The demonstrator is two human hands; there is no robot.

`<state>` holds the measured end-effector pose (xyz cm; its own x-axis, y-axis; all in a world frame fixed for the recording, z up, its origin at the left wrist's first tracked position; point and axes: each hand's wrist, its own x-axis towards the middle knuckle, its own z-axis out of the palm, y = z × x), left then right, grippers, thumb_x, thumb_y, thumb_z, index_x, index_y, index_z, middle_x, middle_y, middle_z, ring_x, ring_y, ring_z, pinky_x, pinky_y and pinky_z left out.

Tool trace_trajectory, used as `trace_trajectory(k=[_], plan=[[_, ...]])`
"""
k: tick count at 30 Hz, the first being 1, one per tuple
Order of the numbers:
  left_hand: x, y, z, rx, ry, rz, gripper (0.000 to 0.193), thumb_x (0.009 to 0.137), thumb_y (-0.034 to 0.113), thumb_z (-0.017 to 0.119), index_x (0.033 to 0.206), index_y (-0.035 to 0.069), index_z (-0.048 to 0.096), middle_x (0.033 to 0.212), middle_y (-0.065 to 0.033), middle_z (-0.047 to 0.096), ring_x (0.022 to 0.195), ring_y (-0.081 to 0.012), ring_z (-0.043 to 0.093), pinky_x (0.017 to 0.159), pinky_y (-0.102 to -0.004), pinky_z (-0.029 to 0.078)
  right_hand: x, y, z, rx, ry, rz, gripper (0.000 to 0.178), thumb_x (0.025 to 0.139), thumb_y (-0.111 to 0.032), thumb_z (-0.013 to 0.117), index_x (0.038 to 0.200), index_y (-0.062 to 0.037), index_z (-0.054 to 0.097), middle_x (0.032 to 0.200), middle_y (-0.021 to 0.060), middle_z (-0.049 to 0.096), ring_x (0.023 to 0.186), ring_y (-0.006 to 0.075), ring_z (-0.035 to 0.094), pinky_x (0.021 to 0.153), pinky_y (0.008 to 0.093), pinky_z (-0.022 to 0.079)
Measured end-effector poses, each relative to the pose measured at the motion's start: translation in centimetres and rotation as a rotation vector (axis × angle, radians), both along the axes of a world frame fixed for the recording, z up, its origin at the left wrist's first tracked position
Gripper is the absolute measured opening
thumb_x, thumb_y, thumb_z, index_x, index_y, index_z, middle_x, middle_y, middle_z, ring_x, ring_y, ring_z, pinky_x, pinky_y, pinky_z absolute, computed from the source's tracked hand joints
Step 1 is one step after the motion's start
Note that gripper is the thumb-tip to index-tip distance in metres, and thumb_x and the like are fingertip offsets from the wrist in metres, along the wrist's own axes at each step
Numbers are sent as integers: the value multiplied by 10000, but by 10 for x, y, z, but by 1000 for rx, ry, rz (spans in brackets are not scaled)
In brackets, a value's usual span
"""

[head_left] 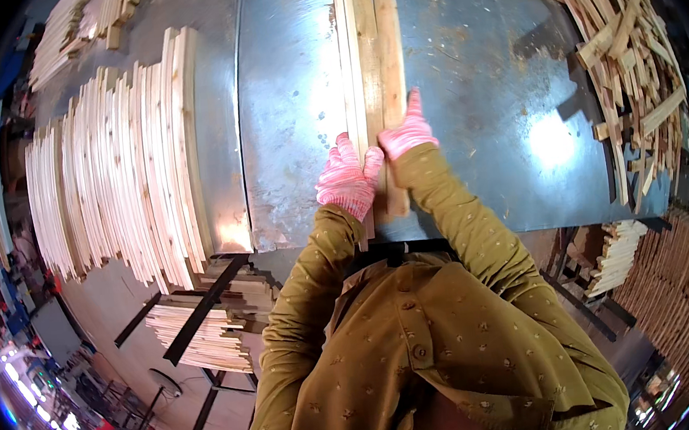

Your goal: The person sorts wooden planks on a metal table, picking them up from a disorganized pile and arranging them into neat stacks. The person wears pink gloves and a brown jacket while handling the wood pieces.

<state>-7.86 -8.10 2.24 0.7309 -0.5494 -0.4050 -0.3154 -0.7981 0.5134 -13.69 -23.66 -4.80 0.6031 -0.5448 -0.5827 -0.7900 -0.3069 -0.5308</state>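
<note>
Several long, pale wooden strips (368,55) lie side by side on the metal table, running away from my body. My left hand (345,180), in a pink-and-white knit glove, grips the left side of this bundle near its close end, with the thumb over the top. On the bundle's right side is my right hand (409,135), gloved the same way. Its index finger points forward along the edge, while the other fingers curl against the rightmost strip (388,45). The undersides of the strips are hidden.
A wide row of wooden strips (112,171) covers the table's left part, with more strips (74,30) beyond it. A jumbled heap of strips (624,64) lies at the right. The metal table (469,45) has a seam left of me. Stacked wood (198,335) stands below its edge.
</note>
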Motion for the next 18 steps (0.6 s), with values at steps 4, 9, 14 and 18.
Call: trace_trajectory(k=[4,9,14,18], plan=[[2,16,-15,-443,40,-51,738,881,478,586,1407,10,362,1250,-236,535,1136,-388,551,958,-460,453,-15,-15,18,947,-595,-519,541,783,-64,623,1306,2,498,992,128,666,887,273,658,815,386,560],[-1,5,-4,-107,138,10,885,816,497,637,1410,-62,296,1254,-266,517,1174,-382,530,993,-451,429,-12,-14,7,1071,-600,-727,416,880,-263,564,1181,24,571,909,133,661,753,245,650,660,346,563],[-15,10,12,-50,-27,91,1019,824,611,565,1461,-93,195,1309,-249,489,1168,-363,516,979,-480,397,-10,-30,49,641,-596,-747,472,903,-626,521,853,-157,533,626,24,553,433,161,478,376,285,411],[-54,30,66,-535,122,276,1013,850,668,507,1490,-47,179,1320,-298,473,1183,-410,508,1003,-441,395,0,5,122,545,-706,-759,365,916,-555,550,909,-190,537,617,-12,533,447,123,476,392,277,409]])
